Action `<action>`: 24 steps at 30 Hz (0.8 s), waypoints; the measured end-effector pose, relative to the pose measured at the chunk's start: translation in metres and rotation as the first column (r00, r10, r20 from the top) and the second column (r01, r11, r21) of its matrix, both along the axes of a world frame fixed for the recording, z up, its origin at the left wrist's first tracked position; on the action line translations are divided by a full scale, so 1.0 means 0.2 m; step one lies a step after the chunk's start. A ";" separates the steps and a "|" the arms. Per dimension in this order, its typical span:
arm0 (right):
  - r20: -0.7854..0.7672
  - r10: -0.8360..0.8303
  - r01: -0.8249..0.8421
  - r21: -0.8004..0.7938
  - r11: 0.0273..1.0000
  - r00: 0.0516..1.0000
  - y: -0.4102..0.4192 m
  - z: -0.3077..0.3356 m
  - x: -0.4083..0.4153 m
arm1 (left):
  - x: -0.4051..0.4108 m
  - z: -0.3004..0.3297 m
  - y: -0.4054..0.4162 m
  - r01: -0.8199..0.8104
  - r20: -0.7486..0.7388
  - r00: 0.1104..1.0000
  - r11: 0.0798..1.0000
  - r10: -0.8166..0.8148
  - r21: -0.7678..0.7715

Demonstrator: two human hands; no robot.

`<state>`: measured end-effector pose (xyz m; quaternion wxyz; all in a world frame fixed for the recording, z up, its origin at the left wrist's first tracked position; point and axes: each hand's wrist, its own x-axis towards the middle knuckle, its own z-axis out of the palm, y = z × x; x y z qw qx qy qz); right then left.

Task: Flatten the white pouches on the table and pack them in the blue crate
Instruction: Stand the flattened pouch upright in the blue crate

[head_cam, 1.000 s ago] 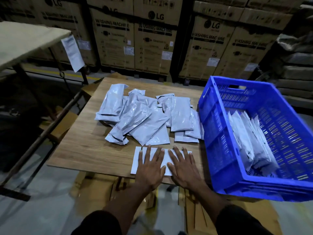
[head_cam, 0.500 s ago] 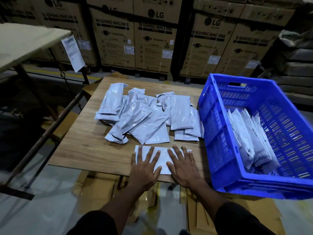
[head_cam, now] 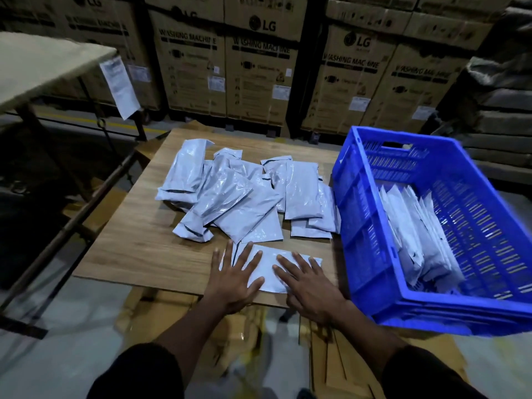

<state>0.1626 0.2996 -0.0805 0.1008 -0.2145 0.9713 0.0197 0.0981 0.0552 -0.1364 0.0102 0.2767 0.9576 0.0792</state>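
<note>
Head cam looks down at one white pouch (head_cam: 269,269) lying flat near the bottom edge of the wooden table (head_cam: 138,249), just below centre frame. Both hands are on it, palms down with fingers straight and spread wide, so nothing is gripped, only pressed. The left hand (head_cam: 230,279) covers the pouch's left end, with a couple of fingers spilling onto bare wood, and the right hand (head_cam: 309,286) sits on its right end, angled up toward the left. Dark sleeves show at the bottom of the frame.

Right above that pouch, mid-frame, is the messy pile of pouches (head_cam: 239,191), puffy and overlapping each other; the nearest ones come close to the flat pouch's top edge. To the right stands the blue crate (head_cam: 362,226), its left wall just beside the pile's right edge. Inside it a row of packed pouches (head_cam: 417,231) stands on edge, leaning along the left side.

Further out, the top of the frame is a wall of stacked LG washing machine cartons (head_cam: 253,67). Upper left has another table (head_cam: 43,61) with a paper sheet (head_cam: 119,86) hanging off its edge. Flattened cardboard (head_cam: 339,355) lies on the floor under the arms.
</note>
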 end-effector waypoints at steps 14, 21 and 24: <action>-0.194 0.198 -0.197 0.024 0.980 0.961 -0.08 0.14 0.03 | -0.06 0.17 0.06 0.062 -0.192 0.979 0.998 -0.064 -0.020; -0.137 0.384 -0.344 0.245 0.907 0.913 -0.13 0.17 -0.07 | -0.11 0.26 0.03 0.088 -0.180 0.979 0.994 -0.098 -0.065; -0.148 0.334 -0.312 0.155 0.937 0.931 -0.11 0.19 -0.16 | -0.12 0.30 0.02 0.035 -0.169 0.985 0.999 -0.037 -0.017</action>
